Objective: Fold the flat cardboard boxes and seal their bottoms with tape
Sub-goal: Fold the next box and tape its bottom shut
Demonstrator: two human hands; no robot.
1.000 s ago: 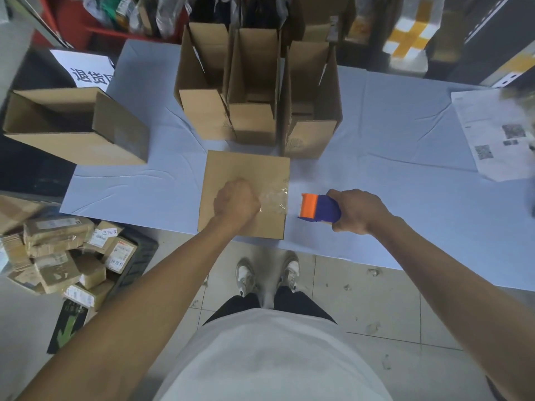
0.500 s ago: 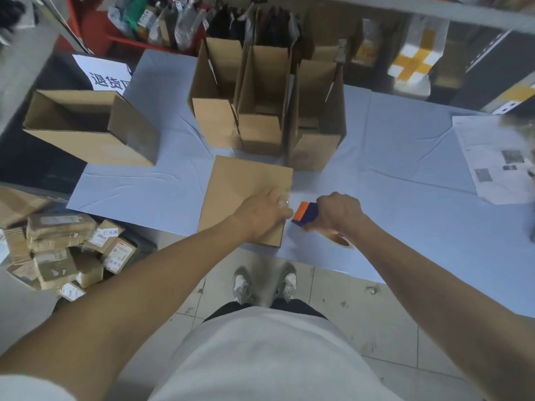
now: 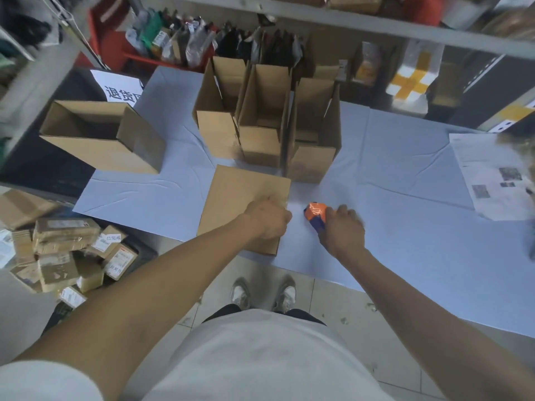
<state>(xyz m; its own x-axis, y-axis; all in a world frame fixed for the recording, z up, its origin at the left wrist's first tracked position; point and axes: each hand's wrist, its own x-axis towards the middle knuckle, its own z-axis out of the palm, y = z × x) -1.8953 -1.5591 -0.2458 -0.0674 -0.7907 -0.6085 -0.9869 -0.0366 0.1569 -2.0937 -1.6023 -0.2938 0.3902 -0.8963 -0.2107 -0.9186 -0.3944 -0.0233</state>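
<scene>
Two bare hands work at the near edge of a table (image 3: 405, 175) covered in pale blue cloth; the left hand (image 3: 267, 219) rests on the right side of a cardboard box (image 3: 240, 204) that lies bottom up at the table's front edge, its fingers curled over the box's right edge, though whether they pinch anything there I cannot tell; the right hand (image 3: 343, 230) grips an orange and blue tape dispenser (image 3: 317, 215), fingers wrapped round its handle, just to the right of the box and low over the cloth; whether the dispenser touches the cloth cannot be told. Behind the box, three folded boxes (image 3: 266, 125) stand upright side by side with their top flaps open, touching one another; a larger open box (image 3: 101, 137) sits at the table's left end, partly over the edge. A printed paper sheet (image 3: 492, 175) lies on the cloth at the far right. On the floor to the left, a heap of taped parcels (image 3: 66, 253) with white labels is piled up; a white sign (image 3: 121, 88) with dark characters sits past the table's left corner; the person's shoes (image 3: 263, 293) show on the tiled floor below the table edge.
</scene>
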